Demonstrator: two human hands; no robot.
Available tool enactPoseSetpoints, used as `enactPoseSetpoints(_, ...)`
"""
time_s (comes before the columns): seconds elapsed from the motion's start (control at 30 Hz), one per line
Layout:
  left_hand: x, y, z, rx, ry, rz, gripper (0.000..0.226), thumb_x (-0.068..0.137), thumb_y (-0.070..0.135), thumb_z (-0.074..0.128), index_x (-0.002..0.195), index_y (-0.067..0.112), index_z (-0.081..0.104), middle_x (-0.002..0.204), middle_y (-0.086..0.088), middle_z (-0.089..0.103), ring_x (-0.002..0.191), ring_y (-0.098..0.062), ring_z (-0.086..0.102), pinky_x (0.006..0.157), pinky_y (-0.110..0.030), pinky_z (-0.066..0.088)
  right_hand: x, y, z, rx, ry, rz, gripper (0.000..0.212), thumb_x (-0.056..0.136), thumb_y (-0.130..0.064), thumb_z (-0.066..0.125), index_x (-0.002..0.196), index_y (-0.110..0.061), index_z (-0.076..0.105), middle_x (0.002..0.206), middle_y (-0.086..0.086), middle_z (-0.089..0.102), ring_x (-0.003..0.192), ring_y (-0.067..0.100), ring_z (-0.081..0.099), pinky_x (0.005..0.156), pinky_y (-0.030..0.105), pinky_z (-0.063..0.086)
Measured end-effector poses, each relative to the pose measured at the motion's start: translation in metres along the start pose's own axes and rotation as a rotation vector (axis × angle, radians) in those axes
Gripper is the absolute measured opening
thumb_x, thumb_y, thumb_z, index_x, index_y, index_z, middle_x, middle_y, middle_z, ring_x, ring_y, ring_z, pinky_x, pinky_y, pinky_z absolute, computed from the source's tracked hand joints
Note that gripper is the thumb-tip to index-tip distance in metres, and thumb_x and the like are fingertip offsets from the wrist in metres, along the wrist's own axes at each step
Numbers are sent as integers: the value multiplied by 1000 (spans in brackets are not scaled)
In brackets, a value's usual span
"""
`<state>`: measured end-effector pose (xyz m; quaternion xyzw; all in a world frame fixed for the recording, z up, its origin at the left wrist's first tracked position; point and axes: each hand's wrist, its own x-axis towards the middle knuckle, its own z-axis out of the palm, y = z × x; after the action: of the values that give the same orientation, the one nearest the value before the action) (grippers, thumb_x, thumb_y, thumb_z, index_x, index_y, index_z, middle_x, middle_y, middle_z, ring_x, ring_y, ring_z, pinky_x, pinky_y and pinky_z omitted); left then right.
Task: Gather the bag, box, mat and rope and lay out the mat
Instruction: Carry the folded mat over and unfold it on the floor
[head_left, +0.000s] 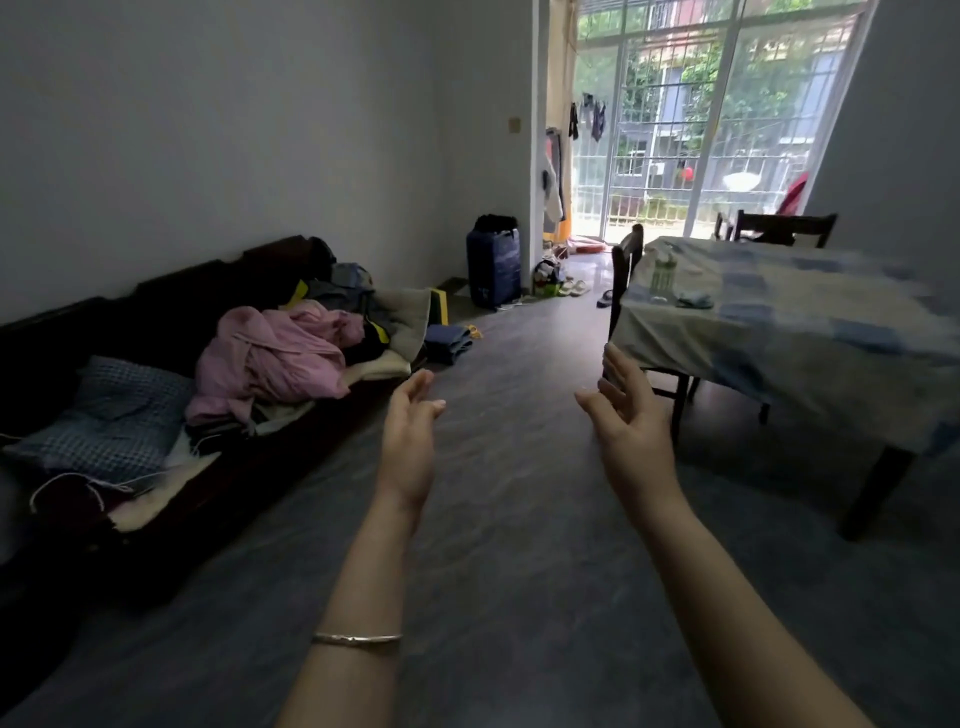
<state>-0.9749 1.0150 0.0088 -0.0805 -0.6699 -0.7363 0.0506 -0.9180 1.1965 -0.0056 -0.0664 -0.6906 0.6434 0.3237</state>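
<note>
My left hand (410, 436) and my right hand (631, 421) are both stretched out in front of me over the grey floor, fingers relaxed, holding nothing. A dark blue upright bag (493, 267) stands against the far wall by the doorway. A folded blue item (448, 343) with something yellow beside it lies on the floor at the end of the sofa; whether it is the mat I cannot tell. A thin white cord (67, 480) lies on the sofa's near end. No box is plainly identifiable.
A dark wooden sofa (171, 499) along the left wall is piled with pink cloth (275, 353) and a checked pillow (114, 415). A table with a blue cloth (779, 332) and chairs stands right. Slippers (574, 287) lie near the balcony door.
</note>
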Motion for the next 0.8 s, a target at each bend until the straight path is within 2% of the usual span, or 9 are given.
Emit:
enactPoseSetpoints(0.17,129,-17,21,-5,51,-29,43,93,4,41,135,14,44,136,1,48,120,-7,44,92,-18,33,131,44,48,-11,-39,0,50,88,-26,62,127,-51,42,139,-16,45,125,6,45,102,42,42)
enactPoseSetpoints(0.27,197,-34,25,11,85,-36,41,93,2,40,132,15,46,129,5,49,120,-6,44,86,-13,35,195,72,80,-16,-68,18,51,89,-25,61,131,-46,42,141,-14,43,125,8,45,102,41,42)
enactPoseSetpoints(0.37,274,-57,27,19,99,-22,35,92,2,41,123,18,48,125,5,50,119,-7,45,86,-12,35,260,108,117,-23,-87,24,51,90,-23,61,134,-41,42,142,-12,43,125,8,45,102,38,42)
enactPoseSetpoints(0.47,368,-87,27,25,77,-21,40,93,3,41,133,10,45,131,2,49,122,-7,44,93,-16,33,331,153,160,-9,-80,42,51,90,-22,61,134,-40,42,142,-11,43,125,9,45,102,36,42)
enactPoseSetpoints(0.6,481,-109,33,51,29,-9,44,93,2,41,137,8,41,140,-2,45,124,-7,40,87,-6,37,421,189,213,-52,-58,36,53,90,-25,60,138,-39,41,143,-11,42,125,6,44,99,32,42)
enactPoseSetpoints(0.73,593,-121,45,52,-8,-8,45,94,-1,40,138,4,38,143,-7,43,131,-13,39,94,-11,33,511,214,258,-61,-21,39,52,90,-24,60,137,-40,41,137,-14,45,125,6,45,101,37,42)
enactPoseSetpoints(0.8,644,-127,53,29,-15,-23,45,93,-1,40,139,3,38,143,-7,43,128,-11,41,93,-10,34,554,228,276,-56,-11,50,52,90,-23,59,137,-39,42,139,-13,45,125,6,45,102,38,42)
